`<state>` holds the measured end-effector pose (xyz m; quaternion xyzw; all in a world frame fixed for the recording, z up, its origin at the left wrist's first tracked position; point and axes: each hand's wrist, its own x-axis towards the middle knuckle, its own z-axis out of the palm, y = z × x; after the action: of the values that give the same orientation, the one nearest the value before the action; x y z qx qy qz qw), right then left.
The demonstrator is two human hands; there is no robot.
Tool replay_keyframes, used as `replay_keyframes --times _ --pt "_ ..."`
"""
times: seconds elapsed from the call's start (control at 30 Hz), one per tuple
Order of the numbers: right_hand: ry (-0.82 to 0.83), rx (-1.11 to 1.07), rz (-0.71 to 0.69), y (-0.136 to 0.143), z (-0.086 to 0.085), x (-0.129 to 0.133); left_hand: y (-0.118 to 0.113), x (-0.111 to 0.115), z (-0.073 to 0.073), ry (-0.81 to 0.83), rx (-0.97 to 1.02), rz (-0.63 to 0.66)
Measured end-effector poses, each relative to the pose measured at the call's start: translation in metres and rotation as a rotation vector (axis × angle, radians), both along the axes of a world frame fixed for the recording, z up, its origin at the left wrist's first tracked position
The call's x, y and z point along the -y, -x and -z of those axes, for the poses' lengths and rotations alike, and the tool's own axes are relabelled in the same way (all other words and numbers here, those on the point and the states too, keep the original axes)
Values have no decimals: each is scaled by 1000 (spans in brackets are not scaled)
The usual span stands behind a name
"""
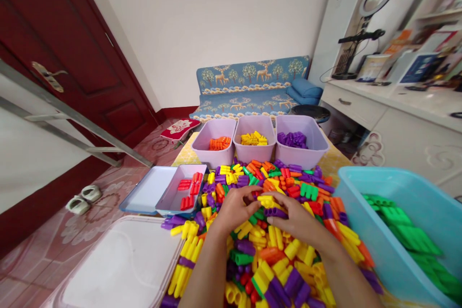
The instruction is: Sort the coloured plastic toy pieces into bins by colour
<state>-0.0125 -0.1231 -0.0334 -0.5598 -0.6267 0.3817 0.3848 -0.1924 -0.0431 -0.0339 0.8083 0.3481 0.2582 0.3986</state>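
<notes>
A large heap of yellow, purple, orange, red and green plastic pieces [276, 237] covers the middle of the table. Over it, my right hand [294, 216] has its thumb and fingers around a yellow piece [266, 201], with a purple piece [275, 212] just beneath. To the left of these, my left hand [238, 207] is curved above the heap, its thumb and fingers apart, the fingertips near the yellow piece. Nothing shows between the left fingers.
Behind the heap stand lilac bins with orange [215, 158], yellow [254, 153] and purple pieces [303, 155]. A tray [169, 202] of red pieces and a white lid [119, 260] lie left. A blue tub [378, 245] holds green pieces at right.
</notes>
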Motion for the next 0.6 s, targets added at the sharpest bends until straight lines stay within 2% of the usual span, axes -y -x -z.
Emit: replay_keyframes --times 0.13,0.33,0.43,0.6 --pt "25 135 85 -16 -7 4 16 -3 -9 -58 -145 -37" --pt "52 566 179 -33 -16 16 40 1 -27 -29 -421 114" --pt "69 692 178 -28 -14 17 36 6 -30 -76 -489 93" --pt "29 727 109 -2 -4 10 18 13 -24 -150 -527 83"
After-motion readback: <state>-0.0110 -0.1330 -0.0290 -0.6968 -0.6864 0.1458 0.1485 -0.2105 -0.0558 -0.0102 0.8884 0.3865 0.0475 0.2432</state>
